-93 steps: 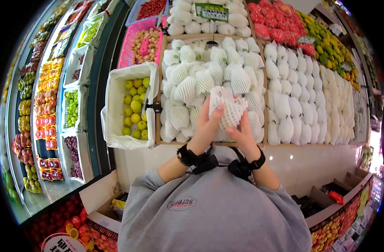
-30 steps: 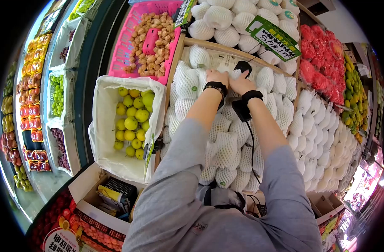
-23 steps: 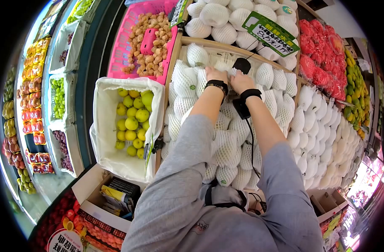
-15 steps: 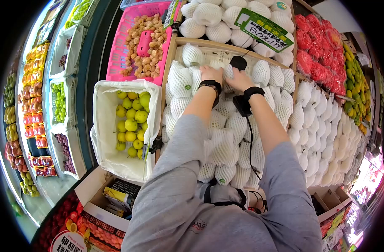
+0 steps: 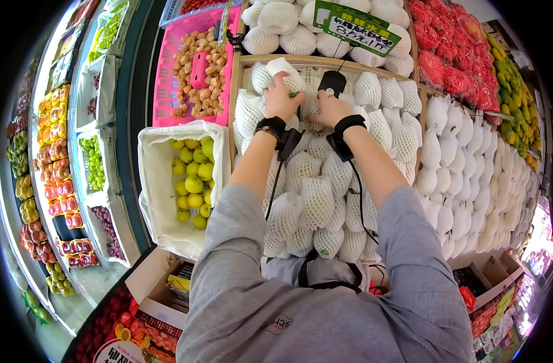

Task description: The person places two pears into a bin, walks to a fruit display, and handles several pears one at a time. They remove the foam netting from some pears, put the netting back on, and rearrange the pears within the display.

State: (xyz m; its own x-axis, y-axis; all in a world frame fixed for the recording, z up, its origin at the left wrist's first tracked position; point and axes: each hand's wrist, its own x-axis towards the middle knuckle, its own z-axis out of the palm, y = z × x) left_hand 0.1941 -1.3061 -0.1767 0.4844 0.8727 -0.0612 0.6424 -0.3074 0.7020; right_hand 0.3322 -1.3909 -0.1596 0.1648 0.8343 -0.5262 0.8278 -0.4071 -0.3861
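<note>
My left hand (image 5: pixel 280 101) is closed around a fruit in a white foam net (image 5: pixel 286 72) at the back of the wooden bin, fingers over its side; a small green spot shows by the thumb. To its right, my right hand (image 5: pixel 332 111) has its fingers curled down among the netted fruit; what they hold, if anything, is hidden. Just beyond these fingers is a black round-ended piece (image 5: pixel 332 82), below the thin rod of a green price sign (image 5: pixel 356 28). Both wrists wear black straps with small boxes and cables. More netted fruit (image 5: pixel 317 195) fills the bin below my hands.
Left of the bin stand a white-lined crate (image 5: pixel 156 181) of yellow-green fruit and a pink basket (image 5: pixel 162 85) of small brown fruit. Foam-netted fruit (image 5: pixel 458 157) and red-wrapped fruit (image 5: pixel 452 54) lie to the right. A wooden divider (image 5: pixel 306 58) runs behind my hands.
My left hand has moved away from my right and now grips a netted fruit, raised at the bin's back. The black piece looks more tilted. The whole view has shifted slightly.
</note>
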